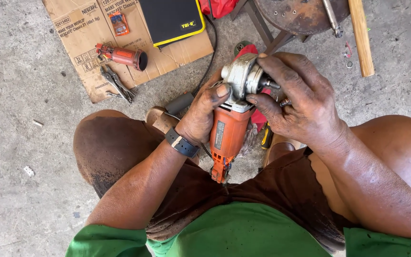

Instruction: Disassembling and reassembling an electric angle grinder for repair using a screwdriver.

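An orange angle grinder (227,133) with a grey metal gear head (241,78) is held upright between my knees. My left hand (200,114) grips the orange body just under the head, thumb pressed on the grey housing. My right hand (296,97) wraps the right side of the gear head, fingers around the threaded spindle (271,84) that sticks out to the right. A small metal part sits between my right fingers near the spindle. A black cord (209,52) runs from behind the grinder toward the back.
A flattened cardboard sheet (86,33) lies at the back left with a second orange motor part (123,56), pliers (117,84) and a black-and-yellow case (172,19). A rusty round stool (300,14) and a wooden handle (361,38) are at the back right. A red cloth (258,116) lies under the grinder.
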